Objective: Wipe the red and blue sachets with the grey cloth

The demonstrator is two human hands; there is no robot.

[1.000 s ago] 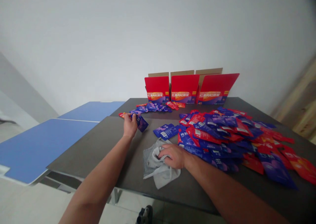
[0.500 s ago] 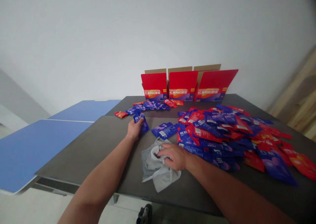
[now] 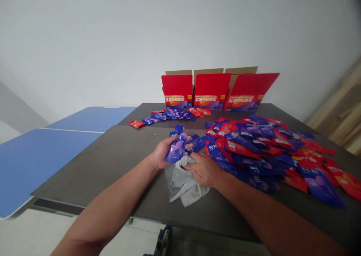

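Observation:
My left hand (image 3: 161,153) grips a purple pouch (image 3: 176,147) and holds it upright just above the dark table (image 3: 113,162). My right hand (image 3: 203,169) is closed on a crumpled grey cloth (image 3: 182,182) that lies on the table right under the pouch. The cloth's top edge touches the bottom of the pouch. A big heap of red and purple pouches (image 3: 262,150) spreads over the table to the right of both hands.
Three open red cartons (image 3: 211,92) stand in a row at the table's far edge. A smaller scatter of pouches (image 3: 169,116) lies in front of them. Blue tables (image 3: 42,150) adjoin on the left. A wooden surface (image 3: 344,116) rises at the right.
My left hand drew back from the far scatter with a purple pouch and brought it to the cloth. My right hand stayed on the cloth, bunching it upward.

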